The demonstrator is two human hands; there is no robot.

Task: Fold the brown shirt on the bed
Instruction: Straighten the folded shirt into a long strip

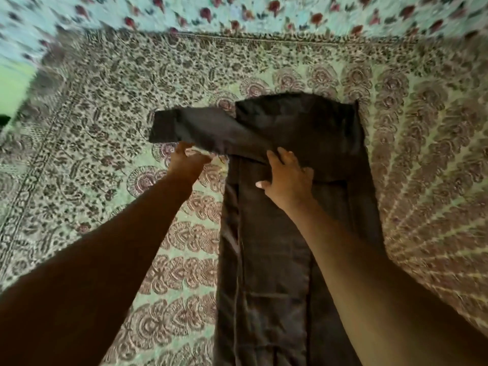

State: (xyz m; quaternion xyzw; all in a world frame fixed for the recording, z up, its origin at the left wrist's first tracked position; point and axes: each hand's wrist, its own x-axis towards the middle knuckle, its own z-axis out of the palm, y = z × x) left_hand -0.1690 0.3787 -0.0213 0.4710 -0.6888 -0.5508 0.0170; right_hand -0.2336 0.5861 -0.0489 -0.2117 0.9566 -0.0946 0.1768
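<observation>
Now the brown shirt lies lengthwise on the bed, folded narrow, one sleeve reaching out to its left. Both arms stretch forward. Right hand rests flat on the shirt just below the sleeve, fingers spread, gripping nothing. Left hand reaches the sleeve's lower edge; its fingertips are blurred, so its grip cannot be told. The shirt's hem is cut off at the frame's bottom.

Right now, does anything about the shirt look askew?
Yes. One sleeve sticks out sideways past the left edge of the brown shirt, which is otherwise a narrow strip. The left hand reaches toward it.
</observation>
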